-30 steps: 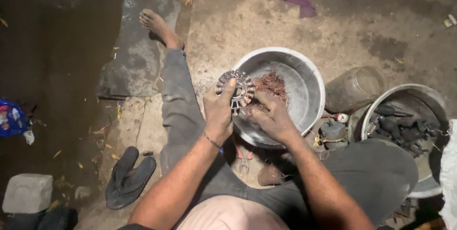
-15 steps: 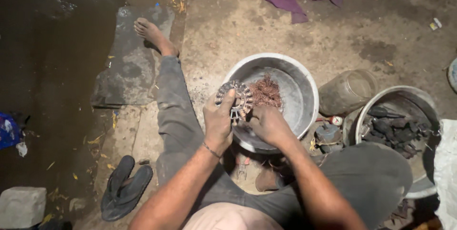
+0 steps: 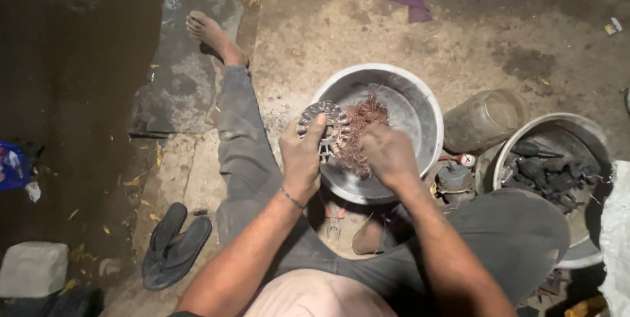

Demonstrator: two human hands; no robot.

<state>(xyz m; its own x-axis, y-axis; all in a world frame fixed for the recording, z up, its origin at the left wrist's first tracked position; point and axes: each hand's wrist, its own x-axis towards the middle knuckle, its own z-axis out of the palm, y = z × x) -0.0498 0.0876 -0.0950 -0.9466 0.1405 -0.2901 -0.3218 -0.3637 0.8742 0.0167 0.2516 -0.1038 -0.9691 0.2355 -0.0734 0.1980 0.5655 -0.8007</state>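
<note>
Two hands at work over the big metal bowl on the floor: the left hand clamps its fingers around a ring-shaped slotted metal core, while the right hand is clenched on the tangle of copper wire spilling from it, above the bowl's near rim. Sandals lie well apart.

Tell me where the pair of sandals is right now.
In the head view, the dark sandals lie on the ground at lower left, just outside the person's outstretched left leg, right of a grey stone block.
</note>
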